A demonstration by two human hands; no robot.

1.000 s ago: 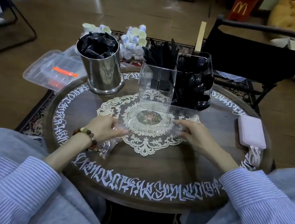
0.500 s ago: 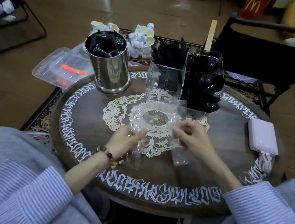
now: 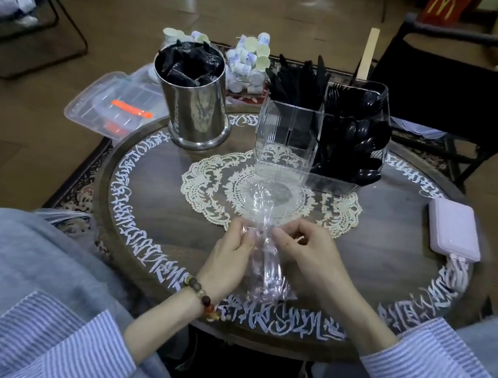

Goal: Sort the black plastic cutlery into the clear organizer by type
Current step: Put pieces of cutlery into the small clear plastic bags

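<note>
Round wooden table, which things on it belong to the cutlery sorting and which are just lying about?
Part of the job:
clear plastic organizer holding black plastic cutlery
shiny steel canister of black wrapped packets
crinkled clear plastic wrapper, pinched by left hand and right hand

Lying about:
pink power bank
cream lace doily
small white cups
clear lidded box

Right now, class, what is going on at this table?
A person seated at the round table pinches a crumpled clear plastic wrapper between the left hand and right hand, holding it over the lace doily. Behind it, the clear organizer already has black cutlery standing in its back compartments and black spoons in its front right one; its front left compartment looks empty. A steel canister at the left holds black wrapped items.
</note>
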